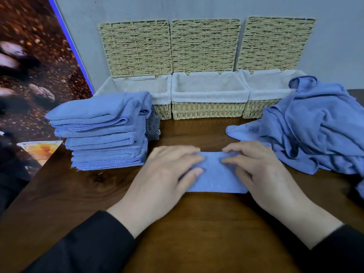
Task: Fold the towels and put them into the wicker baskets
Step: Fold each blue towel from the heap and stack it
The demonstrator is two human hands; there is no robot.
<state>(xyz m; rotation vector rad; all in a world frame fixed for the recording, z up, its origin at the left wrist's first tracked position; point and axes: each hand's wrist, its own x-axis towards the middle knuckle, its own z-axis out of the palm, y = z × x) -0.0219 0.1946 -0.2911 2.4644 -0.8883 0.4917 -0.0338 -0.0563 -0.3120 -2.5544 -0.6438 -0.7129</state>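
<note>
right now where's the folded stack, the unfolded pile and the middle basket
folded stack [102, 133]: head view, front edge of a middle towel
unfolded pile [315, 127]: head view, centre of the crumpled cloth
middle basket [206, 111]: head view, woven front wall

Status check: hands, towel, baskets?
Left hand and right hand flat, pressing folded towel. Folded stack left, unfolded pile right. Middle basket open, unblocked.

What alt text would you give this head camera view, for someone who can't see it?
A person's left hand and right hand press flat on a folded blue towel on a dark wooden table. A stack of folded blue towels sits left, a heap of unfolded ones right, and three lined wicker baskets stand open behind.
</note>
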